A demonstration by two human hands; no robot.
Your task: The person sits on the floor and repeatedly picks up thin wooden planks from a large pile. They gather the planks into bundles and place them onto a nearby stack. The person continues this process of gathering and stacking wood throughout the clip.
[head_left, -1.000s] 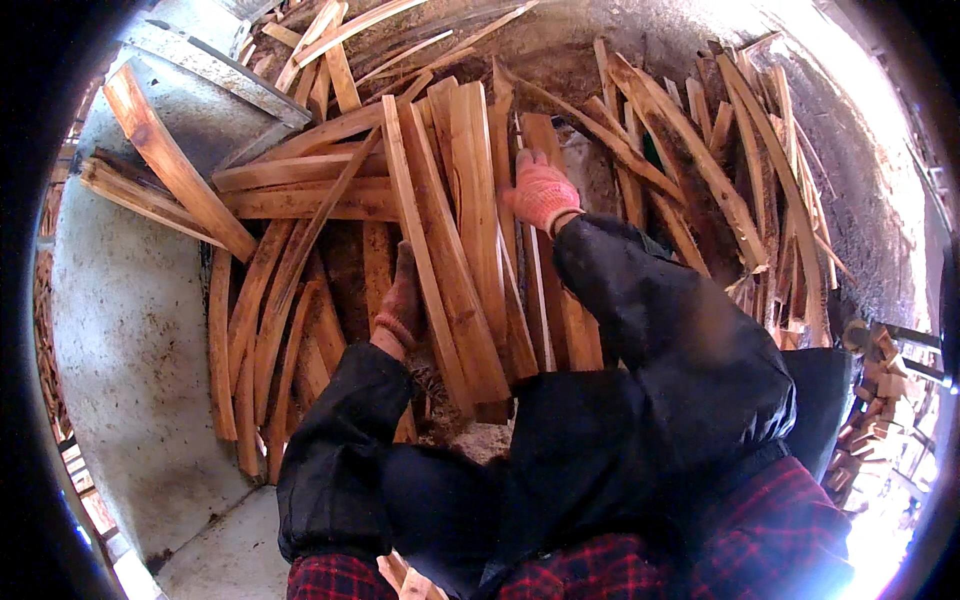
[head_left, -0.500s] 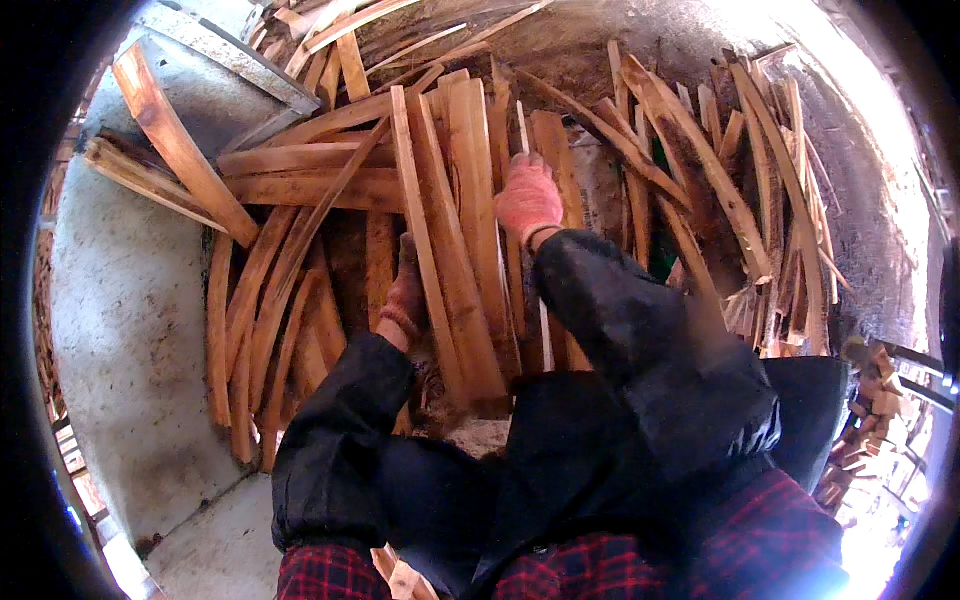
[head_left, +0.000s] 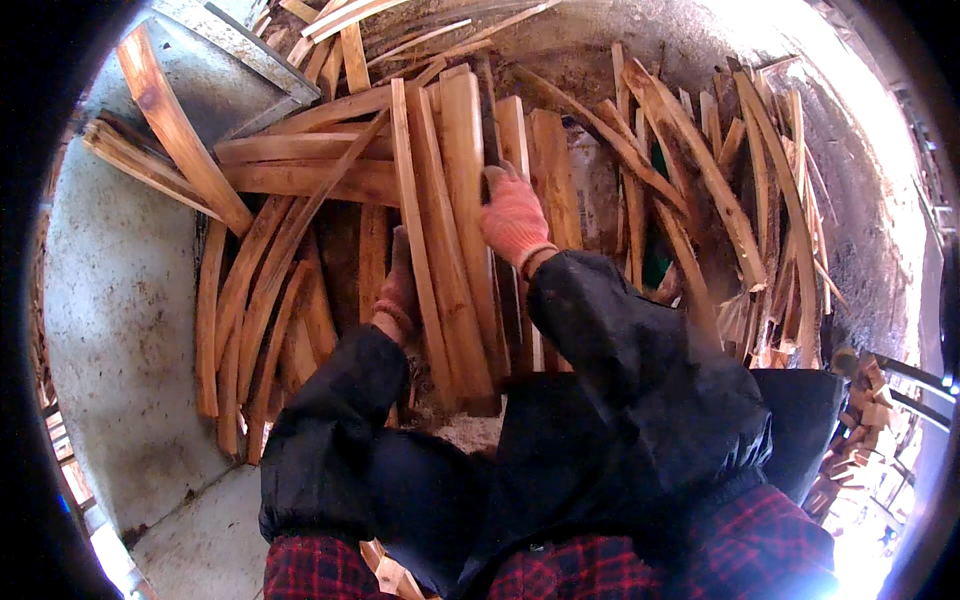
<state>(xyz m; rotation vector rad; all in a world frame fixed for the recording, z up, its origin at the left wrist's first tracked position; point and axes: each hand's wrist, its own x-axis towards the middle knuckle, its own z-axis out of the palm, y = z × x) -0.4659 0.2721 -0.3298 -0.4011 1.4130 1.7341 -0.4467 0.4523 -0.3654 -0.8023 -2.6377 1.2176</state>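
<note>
My left hand point(head_left: 396, 290), in a pinkish-red glove, is pressed to the left side of a bunch of long wooden slats point(head_left: 455, 260) standing on end between my arms. Part of it is hidden behind the leftmost slat, with its fingers pointing up along the wood. Gloved the same way, my right hand point(head_left: 515, 215) reaches onto the bunch from the right. Its fingers curl round a narrow dark-edged wooden slat point(head_left: 487, 110). A pale-edged slat point(head_left: 512, 135) and a broader brown slat point(head_left: 553, 170) stand just beyond that hand.
Curved slats point(head_left: 265, 290) lean together at the left. Several others point(head_left: 310, 180) lie crosswise behind the bunch. More slats point(head_left: 720, 190) stand loosely at the right against the stained wall point(head_left: 850, 200). A pale metal panel point(head_left: 120, 330) bounds the left side.
My right hand has shifted slightly left and nearer, from a pale thin strip to the dark-edged slat. The slats round it have moved apart. My left hand stays against the bunch.
</note>
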